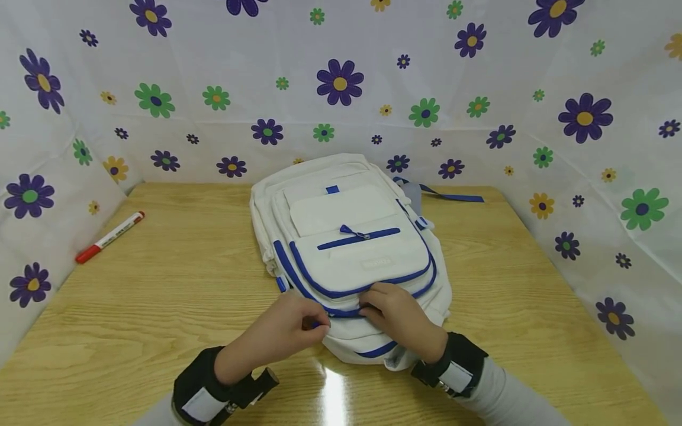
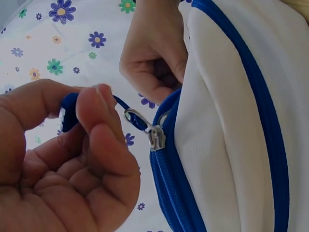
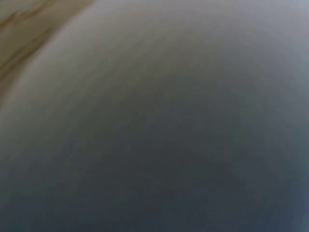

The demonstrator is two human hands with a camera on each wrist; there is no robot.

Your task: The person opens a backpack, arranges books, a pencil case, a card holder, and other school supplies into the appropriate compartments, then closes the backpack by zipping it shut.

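Note:
A white backpack [image 1: 341, 210] with blue zipper trim lies front side up on the wooden table, its bottom toward me. My left hand [image 1: 279, 334] is at its lower left edge. In the left wrist view, thumb and finger pinch a blue zipper pull [image 2: 70, 112], its cord drawn out from the metal slider [image 2: 157, 137] on the blue zipper [image 2: 169, 188]. Beyond the slider, my right hand [image 1: 399, 316] grips the bag's front at the lower zipper with curled fingers, their tips partly hidden. Blurred pale fabric [image 3: 154, 96] fills most of the right wrist view.
A red and white marker [image 1: 110, 236] lies near the table's left edge. A blue strap [image 1: 453, 197] trails from the bag's upper right side. A flower-patterned cloth [image 1: 298, 59] stands around the table's back and sides.

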